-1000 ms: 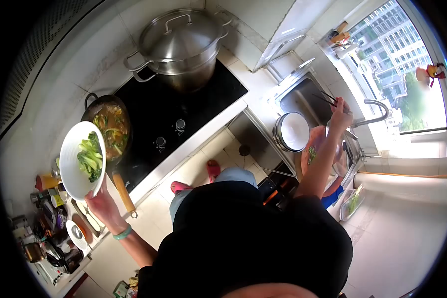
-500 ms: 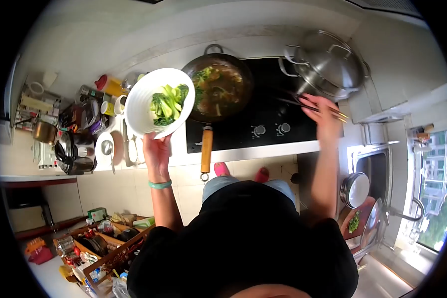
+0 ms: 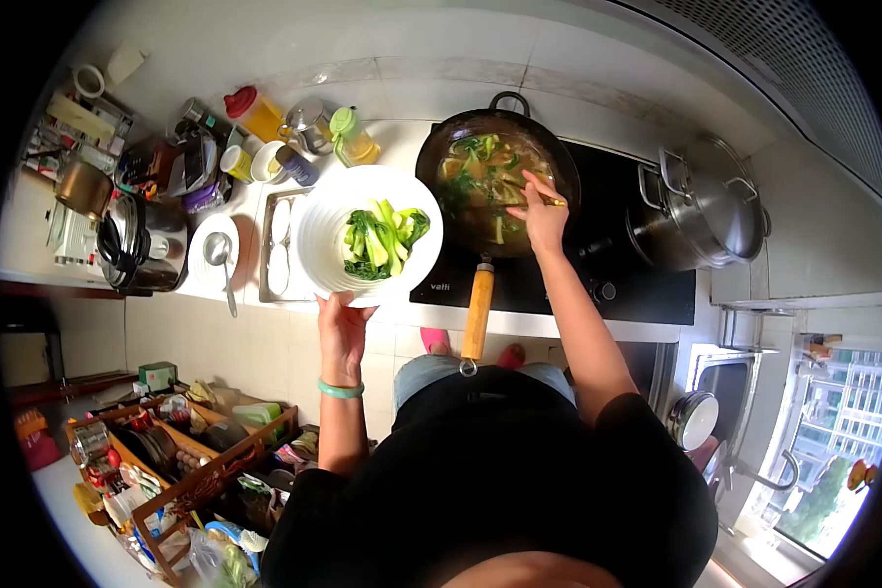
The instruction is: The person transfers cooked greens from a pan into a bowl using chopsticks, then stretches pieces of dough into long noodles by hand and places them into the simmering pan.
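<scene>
My left hand [image 3: 342,338] grips the near rim of a white bowl [image 3: 321,230], held left of the wok. Green leafy vegetables [image 3: 383,240] lie inside the bowl. Over the wok [image 3: 437,162], my right hand [image 3: 539,218] is closed around chopsticks [image 3: 557,203]; only their end by the fingers shows clearly, and their tips are hard to make out against the food. The wok holds leafy greens and other food in brown broth [image 3: 490,186]. Its wooden handle [image 3: 478,316] points toward me.
A large lidded steel pot [image 3: 701,211] stands at the hob's right. Left of the bowl are a metal tray [image 3: 268,265], a plate with a spoon [image 3: 217,248] and a pressure cooker [image 3: 132,245]. Bottles [image 3: 355,139] line the back. A wooden rack [image 3: 220,470] stands lower left.
The view has turned from the sink side toward the hob. My right hand with the chopsticks has moved from the sink, across the hob, to over the wok. My left hand still holds the bowl.
</scene>
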Available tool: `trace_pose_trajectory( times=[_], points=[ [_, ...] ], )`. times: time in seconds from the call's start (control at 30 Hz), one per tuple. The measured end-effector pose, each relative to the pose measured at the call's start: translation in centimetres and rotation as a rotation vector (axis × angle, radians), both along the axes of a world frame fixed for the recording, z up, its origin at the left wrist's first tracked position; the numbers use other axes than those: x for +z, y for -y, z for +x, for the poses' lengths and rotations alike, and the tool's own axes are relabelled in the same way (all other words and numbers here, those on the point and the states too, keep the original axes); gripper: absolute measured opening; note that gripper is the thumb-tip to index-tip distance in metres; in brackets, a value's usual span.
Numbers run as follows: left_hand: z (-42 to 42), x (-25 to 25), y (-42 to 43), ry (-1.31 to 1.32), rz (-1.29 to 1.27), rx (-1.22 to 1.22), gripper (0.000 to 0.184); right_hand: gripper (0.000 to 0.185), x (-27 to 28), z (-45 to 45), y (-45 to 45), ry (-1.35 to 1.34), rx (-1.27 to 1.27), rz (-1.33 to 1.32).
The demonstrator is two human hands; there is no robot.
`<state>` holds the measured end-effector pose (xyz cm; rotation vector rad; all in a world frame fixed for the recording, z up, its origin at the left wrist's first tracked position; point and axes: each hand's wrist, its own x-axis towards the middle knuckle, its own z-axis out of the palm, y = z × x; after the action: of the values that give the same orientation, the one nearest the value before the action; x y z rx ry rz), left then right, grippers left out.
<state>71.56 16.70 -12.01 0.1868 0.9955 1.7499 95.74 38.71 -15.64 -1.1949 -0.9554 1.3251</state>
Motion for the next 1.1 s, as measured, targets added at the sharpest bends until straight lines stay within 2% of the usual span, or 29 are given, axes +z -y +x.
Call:
trace_pose_trajectory(
  times=[0.1,0.2,0.3,0.43,0.57,0.63,0.83,1.1],
  points=[
    [0.3,0.2,0.5,0.008,-0.025,0.012,0.052,0.025,-0.6,-2.2,-0.5,-0.011,0.019,0.038],
    [-0.1,-0.8,1.3,0.015,-0.016,-0.001,0.054,0.029,-1.3,-3.1,-2.1,0.116,0.024,0.148],
    [0.4,-0.4,1.3,-0.006,-0.02,0.002,0.056,0.026,-1.8,-2.4,-4.1,0.128,0.03,0.171],
    [0.5,-0.3,1.1,-0.035,-0.029,-0.012,0.056,0.022,-3.2,-1.1,-6.2,-0.163,-0.073,-0.092],
    [0.4,-0.6,1.1,-0.051,-0.011,-0.013,0.056,0.019,-3.6,-0.3,-6.3,-0.29,-0.138,-0.186],
    [0.3,-0.6,1.0,-0.063,-0.007,-0.011,0.057,0.018,-3.5,0.0,-6.3,-0.439,-0.151,-0.237],
    [0.3,-0.2,0.5,-0.123,-0.003,-0.012,0.058,0.018,-1.8,1.8,-6.5,-0.553,-0.115,-0.277],
    [1.1,1.1,-1.5,-0.206,-0.007,-0.053,0.055,0.025,1.7,4.4,-6.2,-0.542,-0.057,-0.166]
  ],
)
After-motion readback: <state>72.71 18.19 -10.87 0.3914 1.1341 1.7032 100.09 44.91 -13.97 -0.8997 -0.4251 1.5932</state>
